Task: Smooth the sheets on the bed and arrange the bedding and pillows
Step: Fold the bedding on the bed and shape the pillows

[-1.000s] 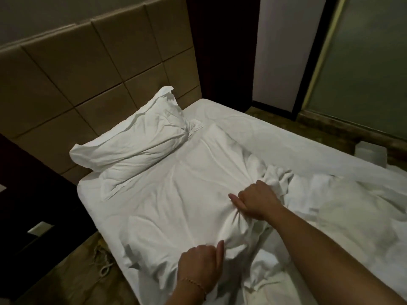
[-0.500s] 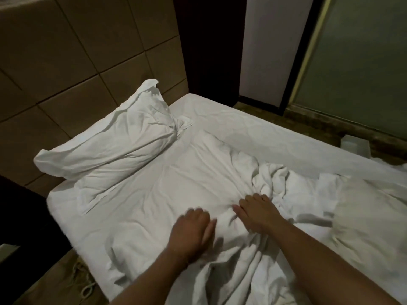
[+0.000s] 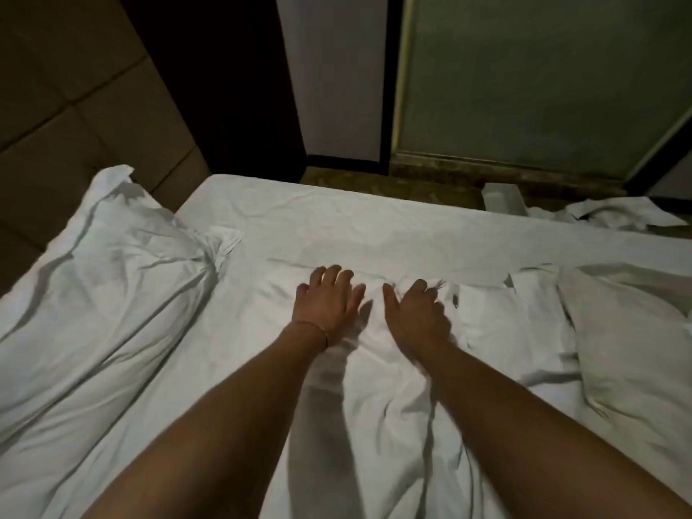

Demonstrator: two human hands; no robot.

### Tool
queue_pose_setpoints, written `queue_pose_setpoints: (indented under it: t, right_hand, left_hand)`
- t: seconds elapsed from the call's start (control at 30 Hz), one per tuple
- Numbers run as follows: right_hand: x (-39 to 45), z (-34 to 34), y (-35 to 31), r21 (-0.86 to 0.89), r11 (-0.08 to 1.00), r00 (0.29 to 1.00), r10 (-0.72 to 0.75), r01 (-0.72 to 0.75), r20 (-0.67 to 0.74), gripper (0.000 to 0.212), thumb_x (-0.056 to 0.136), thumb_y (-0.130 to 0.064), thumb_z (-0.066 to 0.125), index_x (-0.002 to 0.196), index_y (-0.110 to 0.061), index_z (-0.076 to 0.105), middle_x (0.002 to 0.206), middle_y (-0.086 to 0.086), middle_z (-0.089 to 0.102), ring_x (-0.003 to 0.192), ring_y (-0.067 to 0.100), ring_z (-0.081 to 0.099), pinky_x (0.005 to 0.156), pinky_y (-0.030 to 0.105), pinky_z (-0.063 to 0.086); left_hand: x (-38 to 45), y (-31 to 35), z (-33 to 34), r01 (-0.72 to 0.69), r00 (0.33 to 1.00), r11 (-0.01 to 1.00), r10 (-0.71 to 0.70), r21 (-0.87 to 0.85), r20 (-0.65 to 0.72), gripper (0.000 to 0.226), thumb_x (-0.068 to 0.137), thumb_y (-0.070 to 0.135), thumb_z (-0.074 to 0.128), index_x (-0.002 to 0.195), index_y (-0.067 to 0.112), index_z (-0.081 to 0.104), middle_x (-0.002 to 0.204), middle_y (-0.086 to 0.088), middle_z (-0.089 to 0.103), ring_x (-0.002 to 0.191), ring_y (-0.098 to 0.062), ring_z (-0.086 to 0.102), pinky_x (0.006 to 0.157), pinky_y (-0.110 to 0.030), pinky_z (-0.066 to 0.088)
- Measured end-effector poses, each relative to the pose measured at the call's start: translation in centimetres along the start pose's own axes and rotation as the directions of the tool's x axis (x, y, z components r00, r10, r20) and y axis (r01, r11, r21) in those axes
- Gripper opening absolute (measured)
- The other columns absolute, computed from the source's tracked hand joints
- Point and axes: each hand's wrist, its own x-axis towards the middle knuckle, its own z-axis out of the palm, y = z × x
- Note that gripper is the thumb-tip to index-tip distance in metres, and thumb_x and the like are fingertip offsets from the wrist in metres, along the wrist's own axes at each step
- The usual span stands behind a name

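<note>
A person leans over a bed [image 3: 337, 215], both arms stretched across a rumpled white sheet [image 3: 393, 387]. The left hand [image 3: 327, 299] lies flat on the cloth with its fingers spread and fairly straight. The right hand [image 3: 415, 309] rests just beside it, thumb out, its fingers bent down into a bunched fold; whether they grip the cloth or only press it cannot be told. A thin bracelet [image 3: 314, 329] circles the left wrist. The sheet's creases run from the hands back toward the person, while the stretch beyond the fingertips, up to the bed's far edge, lies nearly flat. A pillow [image 3: 101, 271] sits to the left, against the padded headboard [image 3: 75, 106], well apart from the hands. To the right, a second pillow [image 3: 629, 339] rests among loose bedding near the frame's edge. More white cloth [image 3: 614, 213] lies past the far edge, by a glass door [image 3: 543, 80].
</note>
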Motion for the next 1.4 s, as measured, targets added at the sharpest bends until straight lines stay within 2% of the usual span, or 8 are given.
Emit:
queue_pose_setpoints:
  t: [0.17,0.27,0.47,0.6,0.87,1.03,1.23,1.4]
  right_hand:
    - [1.3,1.8,1.0,0.142,0.986,0.995,0.088,-0.093,0.038,0.069,0.096,-0.066,0.034,0.12,-0.003,0.051,0.117,0.017,0.064,0.109,0.036,0.062,0.086,0.04,0.048]
    - [1.6,1.8,1.8,0.099,0.992,0.997,0.079,-0.08,0.016,0.068,0.097,-0.066,0.028,0.119,-0.008,0.053,0.114,0.014,0.066,0.107,0.035,0.063,0.085,0.039,0.048]
    - [1.4,1.6,1.8,0.08,0.996,0.998,0.05,-0.047,-0.04,0.075,0.096,-0.066,0.017,0.122,-0.007,0.057,0.104,0.011,0.07,0.098,0.032,0.067,0.08,0.037,0.049]
    - [2.3,-0.4,3.2,0.177,0.982,0.986,0.092,-0.066,-0.139,0.079,0.095,-0.068,0.022,0.125,-0.004,0.058,0.111,0.015,0.066,0.1,0.035,0.065,0.081,0.038,0.049]
    - [1.4,-0.4,8.5,0.277,0.947,0.986,0.168,-0.162,0.003,0.082,0.085,-0.081,0.025,0.098,-0.012,0.066,0.097,0.013,0.071,0.097,0.035,0.065,0.088,0.04,0.048]
    - [5.9,-3.6,4.1,0.426,0.841,0.941,0.267,-0.333,0.209,0.08,0.091,-0.076,0.031,0.117,-0.008,0.063,0.124,0.014,0.062,0.117,0.034,0.057,0.1,0.04,0.04]
    - [8.9,-2.3,1.4,0.287,0.917,0.949,0.212,-0.276,0.235,0.071,0.095,-0.066,0.04,0.121,-0.003,0.062,0.129,0.017,0.06,0.12,0.036,0.056,0.099,0.041,0.043]
    - [8.5,-0.7,1.4,0.331,0.924,0.972,0.134,-0.193,0.193,0.055,0.098,-0.056,0.045,0.113,-0.008,0.066,0.124,0.014,0.064,0.119,0.034,0.057,0.093,0.036,0.043]
  left_hand:
    - [6.3,-1.0,2.3,-0.099,0.965,0.983,0.057,0.153,0.255,0.053,0.098,0.065,0.025,0.144,0.041,0.037,0.155,0.006,0.032,0.141,-0.026,0.029,0.11,-0.054,0.027]
    - [7.8,-1.0,3.4,0.022,0.936,0.996,-0.053,0.091,0.349,0.063,0.099,0.065,0.016,0.135,0.026,0.05,0.142,-0.005,0.051,0.13,-0.03,0.045,0.11,-0.054,0.024]
    - [8.1,-2.1,2.8,0.115,0.988,0.987,-0.126,0.116,0.086,0.081,0.098,0.065,0.006,0.098,0.016,0.071,0.102,-0.013,0.07,0.098,-0.033,0.064,0.089,-0.04,0.048]
    - [10.9,-0.5,0.2,0.064,0.997,0.983,-0.054,0.174,-0.061,0.071,0.101,0.058,0.01,0.092,0.016,0.068,0.094,-0.011,0.068,0.088,-0.035,0.063,0.079,-0.038,0.046]
    - [10.1,0.8,3.9,-0.01,1.0,0.995,0.011,0.096,-0.01,0.057,0.102,0.058,0.018,0.081,0.021,0.056,0.086,-0.003,0.063,0.088,-0.031,0.061,0.077,-0.037,0.044]
    - [12.5,-0.5,3.2,0.017,0.996,0.995,-0.009,-0.093,0.085,0.052,0.102,0.057,0.019,0.085,0.021,0.053,0.092,-0.002,0.059,0.098,-0.03,0.058,0.091,-0.046,0.045]
    - [11.3,-3.1,4.0,0.082,0.972,0.996,-0.072,-0.036,0.225,0.071,0.098,0.066,0.01,0.115,0.021,0.062,0.114,-0.009,0.066,0.11,-0.031,0.059,0.1,-0.045,0.042]
    - [11.1,-4.0,4.6,0.042,0.986,0.995,-0.027,-0.09,0.163,0.066,0.102,0.06,0.015,0.107,0.017,0.066,0.108,-0.01,0.069,0.107,-0.033,0.06,0.086,-0.035,0.04]
